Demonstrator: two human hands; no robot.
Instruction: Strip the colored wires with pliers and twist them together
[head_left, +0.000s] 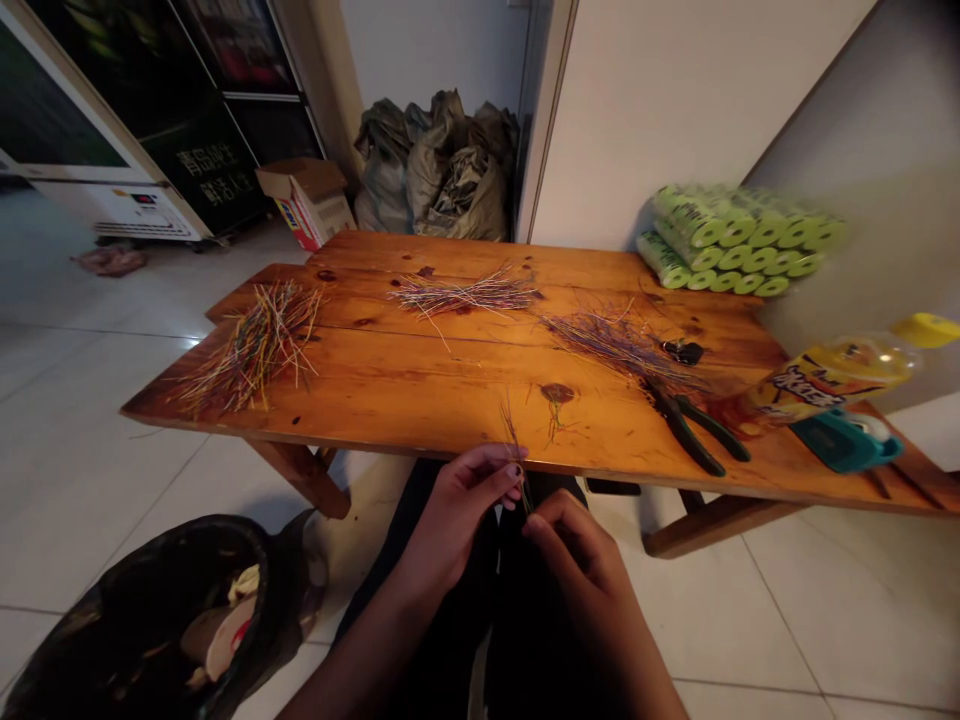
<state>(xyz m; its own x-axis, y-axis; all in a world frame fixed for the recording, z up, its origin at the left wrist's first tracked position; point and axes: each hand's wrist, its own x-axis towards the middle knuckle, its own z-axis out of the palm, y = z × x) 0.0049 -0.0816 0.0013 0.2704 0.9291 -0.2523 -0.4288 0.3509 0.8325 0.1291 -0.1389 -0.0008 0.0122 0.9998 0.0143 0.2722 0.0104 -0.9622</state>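
And here are the hands, low and close together at the near edge of the bench [420, 400], over the lap. The left hand [461, 505] reaches up toward one o'clock, thumb and fingers pinching a few thin wires [508, 425], loose ends poking up over the boards. The right hand [581, 550] leans in toward eleven, fingers curled, thumb and forefinger nipping the same wires lower down.

Around them, wire everywhere: a left heap [262, 345] at ten o'clock, a middle heap [469, 293] near twelve, a right heap [600, 340] at one. Pliers [694, 435] lie at two.

Now the containers! Down at eight, a bin [67, 640] in a black bag, with a pale tub [229, 640] and crumpled paper [244, 583] inside. Beyond the pliers, a yellow-capped bottle [832, 380] with amber drink in it. Away at eleven, a cardboard box [326, 215], contents hidden; just right of that, bulging sacks [442, 170].
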